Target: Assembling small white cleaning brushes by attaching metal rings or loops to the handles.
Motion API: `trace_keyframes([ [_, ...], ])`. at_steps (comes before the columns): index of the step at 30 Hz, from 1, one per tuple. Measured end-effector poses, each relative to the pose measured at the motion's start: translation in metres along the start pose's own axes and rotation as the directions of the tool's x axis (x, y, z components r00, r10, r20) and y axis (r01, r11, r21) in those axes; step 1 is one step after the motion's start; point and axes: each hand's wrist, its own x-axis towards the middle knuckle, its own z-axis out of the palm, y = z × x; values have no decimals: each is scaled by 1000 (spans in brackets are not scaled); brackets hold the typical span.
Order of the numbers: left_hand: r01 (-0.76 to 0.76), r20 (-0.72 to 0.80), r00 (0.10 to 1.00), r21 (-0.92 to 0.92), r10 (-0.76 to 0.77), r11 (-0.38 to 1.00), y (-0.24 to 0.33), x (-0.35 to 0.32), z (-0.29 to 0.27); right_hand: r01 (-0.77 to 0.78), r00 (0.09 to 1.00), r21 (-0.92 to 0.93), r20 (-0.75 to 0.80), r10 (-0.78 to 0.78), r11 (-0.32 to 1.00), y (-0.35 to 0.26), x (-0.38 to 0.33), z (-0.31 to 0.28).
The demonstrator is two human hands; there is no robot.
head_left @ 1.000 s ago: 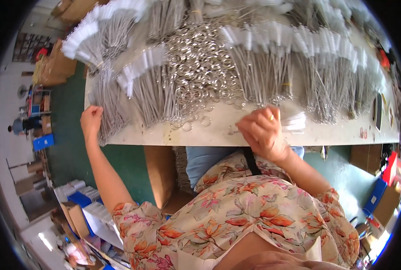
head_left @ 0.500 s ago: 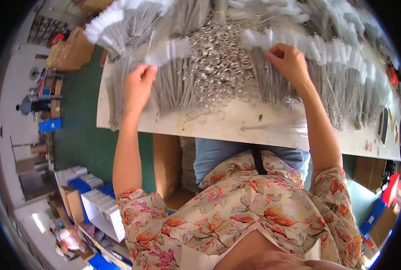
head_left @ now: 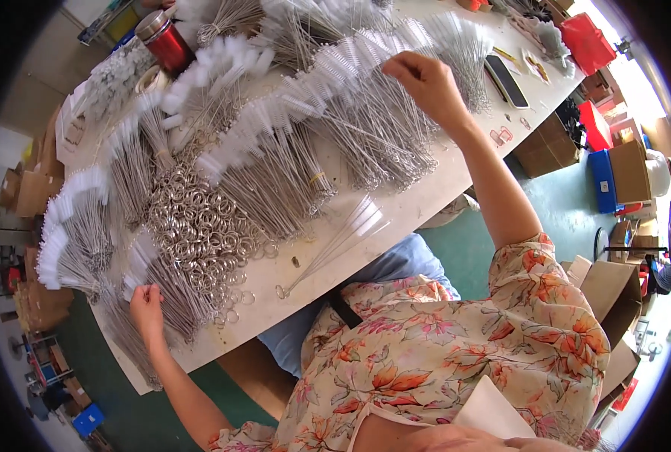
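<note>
Thin wire brushes with white bristle ends cover much of the table. My left hand (head_left: 148, 307) is at the left side, its fingers pinched together beside the white tips of a small brush pile (head_left: 166, 290). Whatever it holds, if anything, is hidden. Over the right part of the long brush row (head_left: 275, 162), my right hand (head_left: 430, 87) has its thumb and fingers curled together near the bristle ends; I cannot make out what lies between them. A heap of metal rings (head_left: 192, 215) lies between the piles. A few loose brushes (head_left: 335, 245) rest near the front edge.
A red flask with a metal lid (head_left: 166, 47) stands at the far left of the table (head_left: 275, 294). Toward the right lie a dark phone (head_left: 506, 81) and a red plastic bag (head_left: 588, 44). Cardboard boxes (head_left: 550, 147) and a blue crate (head_left: 600, 181) stand on the floor.
The view has turned to the right, so the table now slants. My right hand has moved rightward along the brushes, and my hands are farther apart.
</note>
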Motion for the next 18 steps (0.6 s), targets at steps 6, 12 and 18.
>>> trace_keyframes([
  [6,96,24,995,-61,-95,994,-8,1,-6,-163,958,-133,214,188,978,-5,9,20],
  [12,-140,-197,974,-140,111,980,-4,-3,-18,-125,967,46,231,111,991,11,19,23],
  [18,-230,-620,784,-272,12,934,65,-20,-38,-108,947,711,-140,290,695,39,66,-53],
])
